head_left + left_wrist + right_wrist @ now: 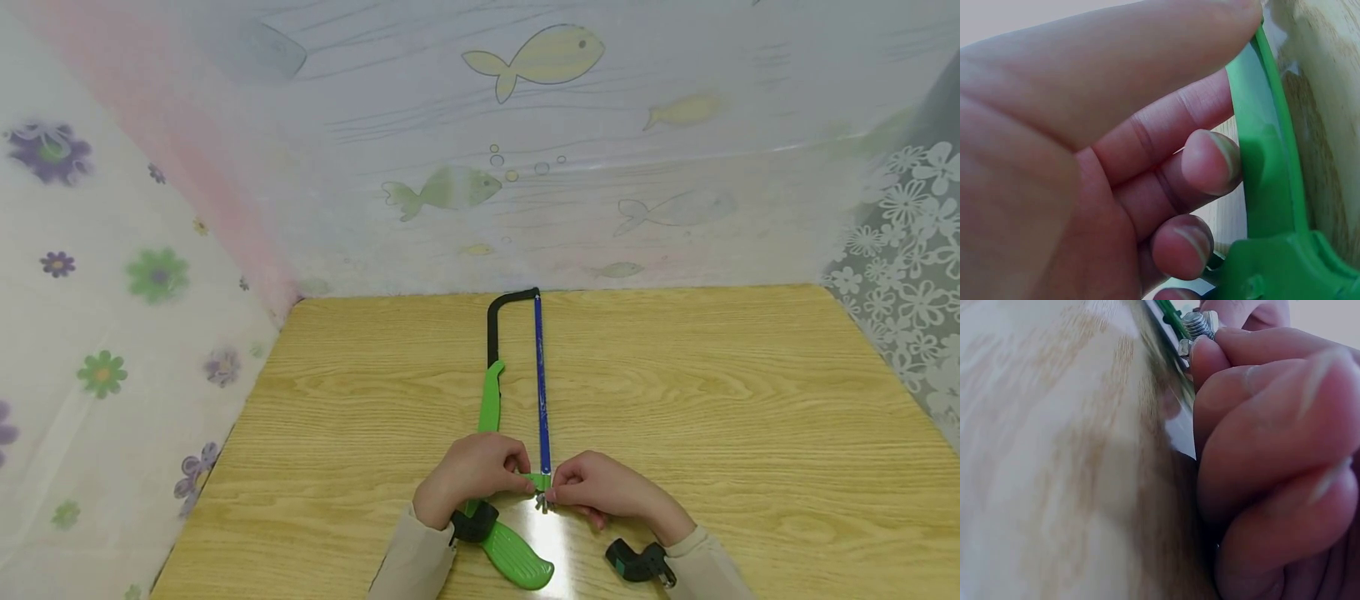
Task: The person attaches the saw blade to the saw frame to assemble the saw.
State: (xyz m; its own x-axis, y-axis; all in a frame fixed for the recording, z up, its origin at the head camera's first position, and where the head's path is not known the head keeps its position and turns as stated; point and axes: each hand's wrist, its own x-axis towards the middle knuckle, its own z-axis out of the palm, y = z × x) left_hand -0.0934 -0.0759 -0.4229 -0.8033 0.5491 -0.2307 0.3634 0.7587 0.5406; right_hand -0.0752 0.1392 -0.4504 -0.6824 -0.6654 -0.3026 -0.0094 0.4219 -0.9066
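A hacksaw with a green handle [517, 560], a black front frame [492, 329] and a blue blade [542, 383] lies on the table, its far end near the back wall. My left hand [476, 471] holds the green crosspiece [1266, 156] at the blade's near end between thumb and index finger; its other fingers curl loosely beneath. With thumb and index finger, my right hand [603, 483] pinches the small metal wing nut [542, 503] there. The right wrist view shows a threaded bolt [1196, 325] beside those fingertips. My left wrist covers part of the hacksaw's grip.
The wood-grain table [712, 392] reaches back to a wall sheet [360, 208] printed with fish. A flowered sheet [135, 358] borders the left side, and a white-flowered curtain [915, 258] the right. Black wrist cameras sit on both forearms, close to the tabletop.
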